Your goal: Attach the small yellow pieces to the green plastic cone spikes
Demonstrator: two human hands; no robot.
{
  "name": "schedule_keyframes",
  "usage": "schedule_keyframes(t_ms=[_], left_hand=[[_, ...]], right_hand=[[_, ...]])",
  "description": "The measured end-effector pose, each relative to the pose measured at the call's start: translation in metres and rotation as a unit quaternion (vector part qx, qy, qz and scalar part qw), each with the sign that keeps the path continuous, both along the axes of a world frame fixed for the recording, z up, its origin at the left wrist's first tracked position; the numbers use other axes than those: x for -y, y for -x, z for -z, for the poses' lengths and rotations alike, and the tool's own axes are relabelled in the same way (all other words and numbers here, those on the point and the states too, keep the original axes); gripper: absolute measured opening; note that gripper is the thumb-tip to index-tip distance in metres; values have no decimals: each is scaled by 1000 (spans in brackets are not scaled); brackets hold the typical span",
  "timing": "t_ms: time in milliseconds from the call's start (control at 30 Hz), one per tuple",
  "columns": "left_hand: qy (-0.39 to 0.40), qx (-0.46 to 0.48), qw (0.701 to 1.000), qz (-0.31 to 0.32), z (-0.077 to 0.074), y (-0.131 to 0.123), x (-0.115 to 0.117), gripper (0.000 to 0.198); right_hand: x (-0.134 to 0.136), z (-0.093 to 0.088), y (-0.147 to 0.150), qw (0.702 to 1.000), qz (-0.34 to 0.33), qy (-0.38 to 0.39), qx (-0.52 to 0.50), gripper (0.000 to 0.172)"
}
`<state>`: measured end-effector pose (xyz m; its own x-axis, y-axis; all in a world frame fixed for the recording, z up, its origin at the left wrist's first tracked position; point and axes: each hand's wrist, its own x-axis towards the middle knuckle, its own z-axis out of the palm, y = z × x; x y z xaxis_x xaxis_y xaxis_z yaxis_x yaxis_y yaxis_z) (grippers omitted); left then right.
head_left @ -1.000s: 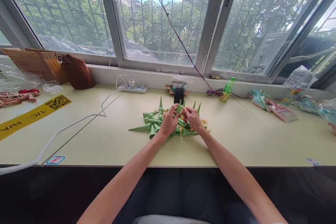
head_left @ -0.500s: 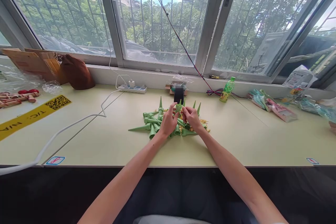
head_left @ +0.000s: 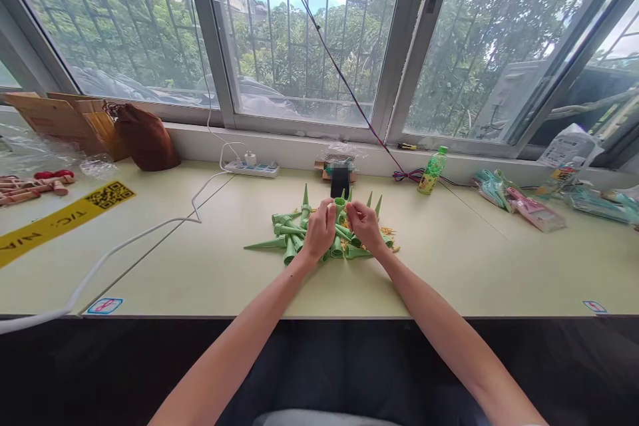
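Note:
A green plastic watering spike (head_left: 340, 202) with a round, open cup end facing up is between my two hands, over a pile. My left hand (head_left: 320, 231) is closed at its left side and grips it. My right hand (head_left: 365, 223) is pinched by the cup's right side; what its fingertips hold is too small to make out. Under and around the hands lies a heap of similar green spikes (head_left: 284, 243), some with pointed tips standing up. Small yellow pieces (head_left: 389, 233) lie among them on the right.
Behind the heap stand a black object (head_left: 340, 183) and a small box. A power strip (head_left: 252, 168) with a white cable is at the back left. A green bottle (head_left: 432, 171) and bagged pink and teal items (head_left: 534, 208) are to the right. A brown pouch (head_left: 144, 136) sits far left.
The spike's cup has tipped so that its opening shows more. My left fingers have closed in beside it, and my right fingers have shifted slightly.

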<state>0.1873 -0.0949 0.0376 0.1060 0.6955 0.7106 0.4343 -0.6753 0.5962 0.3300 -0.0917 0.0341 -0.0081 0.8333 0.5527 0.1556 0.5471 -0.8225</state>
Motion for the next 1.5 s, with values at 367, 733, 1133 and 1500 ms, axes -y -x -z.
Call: schedule_keyframes(t_ms=[367,733,1133,1500], left_hand=[[47,-2,999,18,2,1,2,42],[28,0,998,47,-3,2,7,40],[8,-6,999,34,-5,2,9,41],[16,7,999,39,-2,2,5,36]], right_hand=[[0,3,0,999,16,-21,39,38],[4,-4,0,999,20,-15,27,38],[4,-4,1,999,18,-4,41,39],[7,-7,3,998,20,11,53,45]])
